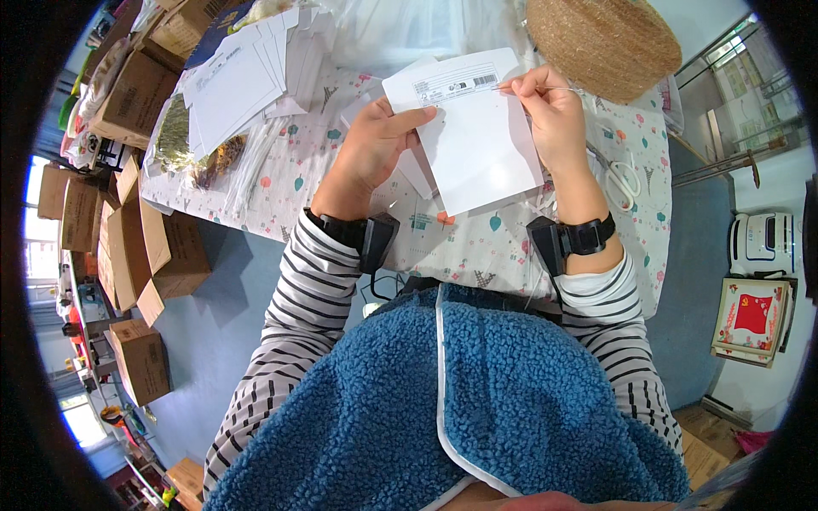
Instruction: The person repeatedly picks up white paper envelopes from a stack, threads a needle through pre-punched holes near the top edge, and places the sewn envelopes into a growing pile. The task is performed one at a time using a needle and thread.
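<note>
The left hand gripped a white card by its left edge, with the thumb on top and the other fingers tucked under. The card was up above the table, in front of the person, and it had a printed label near its top. The right hand was by the card's top right side, with its thumb and finger pinched on a thin strand. The strand was too small to tell what it was made of. More white cards lay on the flowery tablecloth, under and behind the held one. Scissors with white handles lay near the right wrist. A big round straw thing sat at the far right, and a messy pile of white sheets sat at the far left.
</note>
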Motion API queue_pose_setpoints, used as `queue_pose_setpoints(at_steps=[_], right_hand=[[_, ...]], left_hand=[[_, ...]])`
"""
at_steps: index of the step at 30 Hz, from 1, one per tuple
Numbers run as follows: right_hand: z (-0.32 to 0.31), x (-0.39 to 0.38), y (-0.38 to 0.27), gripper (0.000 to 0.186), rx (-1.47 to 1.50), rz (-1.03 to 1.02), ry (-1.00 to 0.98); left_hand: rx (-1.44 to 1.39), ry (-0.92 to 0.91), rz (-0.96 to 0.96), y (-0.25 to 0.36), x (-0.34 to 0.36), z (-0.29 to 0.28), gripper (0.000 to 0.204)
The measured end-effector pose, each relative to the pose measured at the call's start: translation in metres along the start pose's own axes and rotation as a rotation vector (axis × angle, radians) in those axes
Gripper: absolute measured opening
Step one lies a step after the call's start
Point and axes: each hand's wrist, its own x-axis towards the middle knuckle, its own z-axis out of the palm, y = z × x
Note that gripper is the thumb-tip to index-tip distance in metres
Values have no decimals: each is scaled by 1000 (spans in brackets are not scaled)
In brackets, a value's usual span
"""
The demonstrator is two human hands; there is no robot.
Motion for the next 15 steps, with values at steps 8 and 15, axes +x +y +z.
queue_pose_setpoints(at_steps=[8, 15], right_hand=[[5, -4, -6, 17, -262, 24, 34], [13, -6, -13, 15, -656, -209, -23]], left_hand=[[56, 5, 7, -1, -1, 2, 35], [122, -37, 35, -3, -3, 1, 34]])
